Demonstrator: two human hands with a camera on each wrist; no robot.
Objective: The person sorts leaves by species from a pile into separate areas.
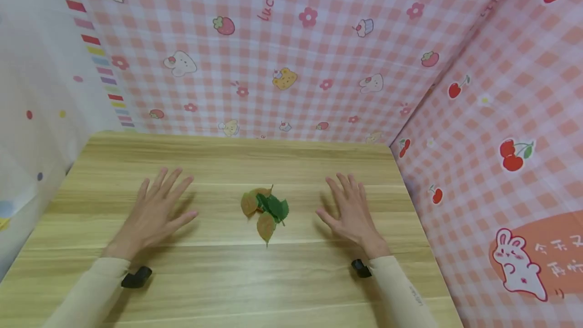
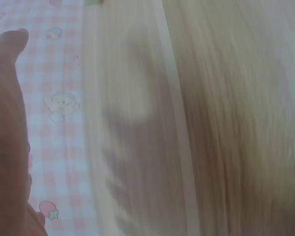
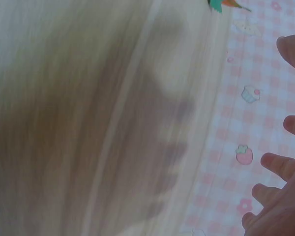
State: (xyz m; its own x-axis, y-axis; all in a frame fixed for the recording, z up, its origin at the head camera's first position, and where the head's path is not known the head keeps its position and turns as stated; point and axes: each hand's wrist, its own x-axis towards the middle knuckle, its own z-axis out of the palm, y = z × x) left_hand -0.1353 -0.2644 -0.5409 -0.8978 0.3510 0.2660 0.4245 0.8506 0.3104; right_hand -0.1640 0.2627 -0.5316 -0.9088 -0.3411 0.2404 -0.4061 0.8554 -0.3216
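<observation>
A small cluster of overlapping leaves lies mid-table in the head view: dark green leaves (image 1: 275, 207) and yellow-brown leaves (image 1: 266, 226). To its left, my left hand (image 1: 155, 214) is held palm down with fingers spread, touching none of the leaves. On the other side my right hand (image 1: 351, 212) has the same spread pose, also apart from the leaves. Both hands cast shadows on the wood. In the right wrist view a bit of green leaf (image 3: 215, 5) shows at the top edge, near the thumb side of the right hand (image 3: 280, 196).
The wooden table (image 1: 282, 287) has a pink checked cloth (image 1: 255, 59) standing behind it and another cherry-printed cloth (image 1: 473, 166) along the right. A pale dotted curtain (image 1: 36, 65) hangs at the left. Black wrist devices (image 1: 136, 277) sit under both sleeves.
</observation>
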